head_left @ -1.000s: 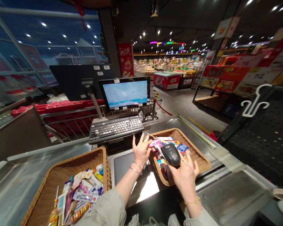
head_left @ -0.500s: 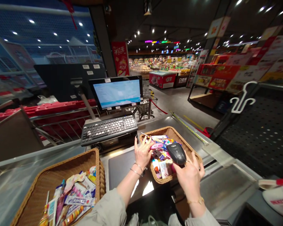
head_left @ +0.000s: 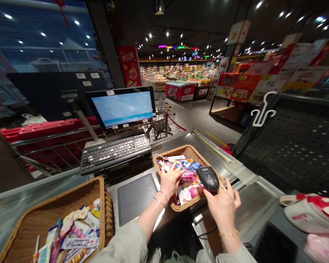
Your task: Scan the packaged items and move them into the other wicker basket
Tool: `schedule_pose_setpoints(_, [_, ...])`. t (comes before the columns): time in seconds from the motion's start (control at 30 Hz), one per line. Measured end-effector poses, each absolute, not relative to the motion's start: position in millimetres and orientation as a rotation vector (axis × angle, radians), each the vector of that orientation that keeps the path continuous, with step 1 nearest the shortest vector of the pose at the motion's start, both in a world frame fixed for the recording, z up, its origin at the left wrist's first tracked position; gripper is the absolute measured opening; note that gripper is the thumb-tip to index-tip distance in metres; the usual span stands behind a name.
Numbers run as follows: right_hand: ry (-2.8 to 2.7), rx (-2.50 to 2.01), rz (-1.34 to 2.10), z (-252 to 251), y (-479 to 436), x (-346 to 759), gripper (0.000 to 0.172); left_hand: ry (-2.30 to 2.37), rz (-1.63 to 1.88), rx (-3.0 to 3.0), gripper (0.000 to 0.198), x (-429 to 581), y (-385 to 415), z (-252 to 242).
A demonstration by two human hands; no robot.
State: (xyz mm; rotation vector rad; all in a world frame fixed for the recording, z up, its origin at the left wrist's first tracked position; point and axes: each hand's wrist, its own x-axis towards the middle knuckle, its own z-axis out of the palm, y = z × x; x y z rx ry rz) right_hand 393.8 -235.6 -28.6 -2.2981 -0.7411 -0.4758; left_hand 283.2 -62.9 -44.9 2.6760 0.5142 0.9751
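My right hand (head_left: 222, 206) is closed around a black handheld barcode scanner (head_left: 207, 178), with some fingers sticking out to the right. The scanner's head is over the right side of a small wicker basket (head_left: 188, 147) of wrapped sweets. My left hand (head_left: 170, 180) reaches over this basket, fingers spread and bent down onto the packets. A pink packet (head_left: 187, 175) lies by its fingertips; I see nothing clearly gripped. To the left, a larger wicker basket (head_left: 30, 212) holds more sweets, including a blue-and-white wrapped bar (head_left: 79, 243).
A keyboard (head_left: 115, 151) and a lit monitor (head_left: 122, 107) stand behind the baskets. Between the baskets is a dark flat pad (head_left: 137, 199) in the metal counter. At right are a red-and-white bag (head_left: 312, 213), a dark flat device (head_left: 275, 243) and a black perforated panel (head_left: 296, 142).
The view has swung right, so the counter sits further left. My left hand has settled lower among the packets, its fingers more bent. The scanner stays in my right hand above the basket.
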Motion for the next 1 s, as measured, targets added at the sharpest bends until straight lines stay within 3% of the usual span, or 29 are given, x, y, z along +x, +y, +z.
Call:
schedule_pose_setpoints(0.13, [-0.720,-2.315,-0.472,-33.9,-243.5,400.8,0.046,0.437,0.881,2.705,0.041,291.8,-67.8,-47.3])
schedule_pose_setpoints(0.63, [-0.599,-2.337,-0.504,-38.0,-257.5,414.2,0.047,0.376,0.683,2.773,0.060,320.1,-87.5,-55.4])
schedule_pose_setpoints(1.0, [-0.692,-2.328,-0.479,-35.0,-237.4,403.5,0.050,0.576,0.825,2.773,0.041,298.1,-76.3,-41.6])
